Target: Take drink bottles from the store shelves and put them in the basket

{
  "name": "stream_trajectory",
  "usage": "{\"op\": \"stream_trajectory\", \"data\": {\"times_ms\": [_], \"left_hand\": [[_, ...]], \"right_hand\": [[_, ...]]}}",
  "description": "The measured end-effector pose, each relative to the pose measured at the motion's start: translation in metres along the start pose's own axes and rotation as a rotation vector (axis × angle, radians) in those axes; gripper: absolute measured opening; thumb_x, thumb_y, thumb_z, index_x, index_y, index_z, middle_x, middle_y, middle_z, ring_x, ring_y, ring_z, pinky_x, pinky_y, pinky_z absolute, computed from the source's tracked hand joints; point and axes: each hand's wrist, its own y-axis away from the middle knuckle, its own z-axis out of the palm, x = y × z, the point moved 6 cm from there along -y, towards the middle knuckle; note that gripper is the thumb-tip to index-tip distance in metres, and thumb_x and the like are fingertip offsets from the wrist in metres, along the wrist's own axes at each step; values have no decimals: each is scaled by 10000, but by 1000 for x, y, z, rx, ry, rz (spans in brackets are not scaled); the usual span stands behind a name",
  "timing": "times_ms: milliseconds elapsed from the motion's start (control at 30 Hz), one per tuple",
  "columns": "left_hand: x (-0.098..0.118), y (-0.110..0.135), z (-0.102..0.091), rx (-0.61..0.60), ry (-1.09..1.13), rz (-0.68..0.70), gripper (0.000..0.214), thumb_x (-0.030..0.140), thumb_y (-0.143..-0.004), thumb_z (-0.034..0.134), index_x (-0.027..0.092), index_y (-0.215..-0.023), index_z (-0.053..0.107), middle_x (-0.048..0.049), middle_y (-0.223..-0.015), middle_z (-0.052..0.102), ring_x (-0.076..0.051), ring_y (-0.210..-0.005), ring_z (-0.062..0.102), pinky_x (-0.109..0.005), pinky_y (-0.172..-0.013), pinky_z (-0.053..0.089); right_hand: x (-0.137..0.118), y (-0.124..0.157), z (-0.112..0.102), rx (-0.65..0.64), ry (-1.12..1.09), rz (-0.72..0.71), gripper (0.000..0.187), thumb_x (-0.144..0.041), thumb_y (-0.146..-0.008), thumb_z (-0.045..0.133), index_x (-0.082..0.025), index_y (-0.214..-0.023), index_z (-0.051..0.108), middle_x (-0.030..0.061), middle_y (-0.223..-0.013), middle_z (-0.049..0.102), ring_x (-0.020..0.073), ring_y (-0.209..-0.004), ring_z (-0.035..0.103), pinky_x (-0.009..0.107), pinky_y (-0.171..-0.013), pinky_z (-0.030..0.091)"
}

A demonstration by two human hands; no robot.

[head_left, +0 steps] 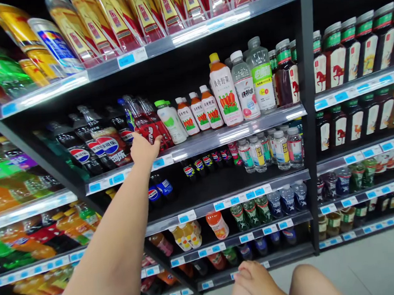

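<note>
My left hand point(144, 147) reaches out to the middle shelf and is closed around the lower part of a red drink bottle point(147, 126), its thumb on the right side. The other fingers are partly hidden. Dark cola bottles point(107, 142) stand left of this hand. To its right are a white bottle with a green cap point(171, 121) and several small orange juice bottles point(199, 112). Low in the view, my right hand point(255, 280) rests by my bent knee point(311, 283), its fingers curled together with nothing visible in them.
A shelf edge with price tags point(197, 148) runs below the reached bottles. Above is a shelf of yellow and red bottles point(160, 15). Small soda bottles point(260, 152) stand on the shelf beneath. Dark bottles point(352, 55) fill the right rack, behind a black upright point(312, 126).
</note>
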Motion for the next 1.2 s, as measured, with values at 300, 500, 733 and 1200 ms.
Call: {"op": "stream_trajectory", "data": {"times_ms": [300,500,733,1200], "left_hand": [[-2,1,1,-82,-50,51,804,519,-856,649,20,-1421,369,-298,-1252,607,-441,-1172,596,-541,-995,476],[-2,7,2,-81,-15,82,841,495,-846,664,42,-1471,332,-270,-1267,615,-411,-1192,594,-516,-1010,476],[-1,17,7,4,-10,-10,779,538,-866,618,77,-1446,378,-256,-1303,595,-415,-1181,592,-545,-997,473],[-4,18,14,14,118,2,842,479,-896,613,42,-1530,274,-298,-1370,528,-423,-1262,536,-576,-1055,416]], "right_hand": [[-5,2,-5,-19,32,-19,315,-484,-883,574,-234,-1000,725,59,-1045,723,255,-1047,623,324,-935,395],[-10,5,-2,-24,61,-14,295,-478,-899,564,-246,-1002,714,57,-1049,722,251,-1044,628,321,-930,402],[-8,2,-2,-27,48,-21,305,-485,-901,562,-255,-1031,715,53,-1090,722,261,-1092,615,330,-964,392],[-6,1,0,-22,54,-38,347,-495,-905,549,-233,-1060,715,70,-1092,718,265,-1086,624,340,-965,402]]}}
